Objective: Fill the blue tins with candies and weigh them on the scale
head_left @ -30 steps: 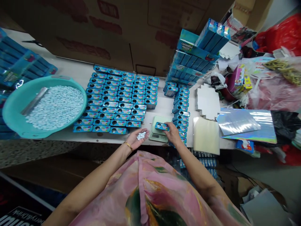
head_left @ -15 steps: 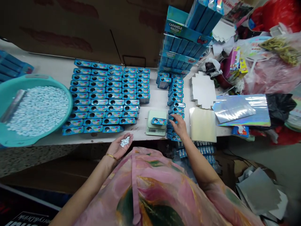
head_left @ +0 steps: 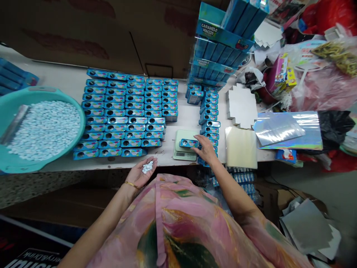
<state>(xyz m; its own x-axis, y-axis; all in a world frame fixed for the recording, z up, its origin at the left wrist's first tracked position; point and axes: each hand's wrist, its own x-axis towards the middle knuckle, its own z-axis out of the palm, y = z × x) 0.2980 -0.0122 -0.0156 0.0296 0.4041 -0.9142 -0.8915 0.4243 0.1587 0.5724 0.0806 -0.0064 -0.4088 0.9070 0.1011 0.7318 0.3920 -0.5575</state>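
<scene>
In my left hand [head_left: 139, 174], cupped palm up just off the table's front edge, lies a small heap of pale blue candies [head_left: 147, 167]. My right hand [head_left: 205, 149] is over the right side of a small digital kitchen scale [head_left: 180, 155]. On the scale's platform stands a small blue candy box [head_left: 187, 143] with a round dark opening in its top. Thumb and fingers are apart around the box's right end; whether they touch it, I cannot tell. Under and behind this hand runs a column of similar boxes [head_left: 209, 124].
Rows of blue boxes [head_left: 114, 119] cover the table's left middle. A turquoise basin [head_left: 80, 128] with candies and a metal scoop [head_left: 15, 124] stands far left. Display cartons [head_left: 212, 44] are stacked at the back. White card blanks [head_left: 242, 106] and clear sheets [head_left: 241, 149] lie right.
My right hand has moved left from the column of boxes to the box on the scale. The left hand with its candies has hardly moved.
</scene>
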